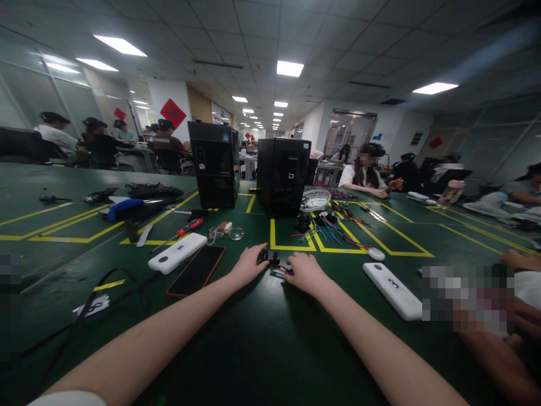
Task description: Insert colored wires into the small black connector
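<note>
On the green table straight ahead, my left hand (250,265) has its fingers and thumb curled against the left side of a small black block-like part (273,257). My right hand (306,273) is bent over a small piece with thin dark, reddish and pale strands (279,273), its fingertips closed on the right end. The two hands are a short gap apart, with the black part between them. Its exact kind is too small to make out. A dark phone (198,272) lies left of my left hand.
Two black computer towers (284,175) stand ahead. Coloured wires (325,228) and a white basket (315,200) lie right of them. White power banks (393,290) flank my arms. Left are a red screwdriver (190,226), glasses (236,233) and cables. Another person's arm (499,361) is at right.
</note>
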The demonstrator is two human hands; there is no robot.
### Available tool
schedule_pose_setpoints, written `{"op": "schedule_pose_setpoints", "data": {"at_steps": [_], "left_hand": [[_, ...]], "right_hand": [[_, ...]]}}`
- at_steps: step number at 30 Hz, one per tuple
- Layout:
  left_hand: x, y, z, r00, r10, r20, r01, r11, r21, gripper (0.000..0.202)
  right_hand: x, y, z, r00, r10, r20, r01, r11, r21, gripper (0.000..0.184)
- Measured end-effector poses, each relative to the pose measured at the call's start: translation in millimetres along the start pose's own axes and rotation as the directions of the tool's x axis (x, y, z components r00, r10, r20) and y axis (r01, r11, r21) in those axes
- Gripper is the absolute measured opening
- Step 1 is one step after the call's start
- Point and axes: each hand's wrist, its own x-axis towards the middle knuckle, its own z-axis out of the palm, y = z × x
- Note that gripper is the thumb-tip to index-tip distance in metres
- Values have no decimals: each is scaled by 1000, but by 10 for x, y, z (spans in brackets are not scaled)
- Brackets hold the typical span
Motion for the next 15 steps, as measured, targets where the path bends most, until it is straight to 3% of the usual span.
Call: {"op": "schedule_pose_setpoints", "data": {"at_steps": [6,10,15], "left_hand": [[5,-5,17,1000,17,3,-17,1000,1,50],[8,-10,32,1000,11,3,-11,1000,20,49],[8,-21,30,1000,7,3,-7,1000,29,50]], "right_hand": [[12,-32,37,994,-28,101,28,1000,0,8],[26,-47,25,982,-117,149,111,993,51,11],[37,-48,-12,977,-101,187,93,994,50,21]]}}
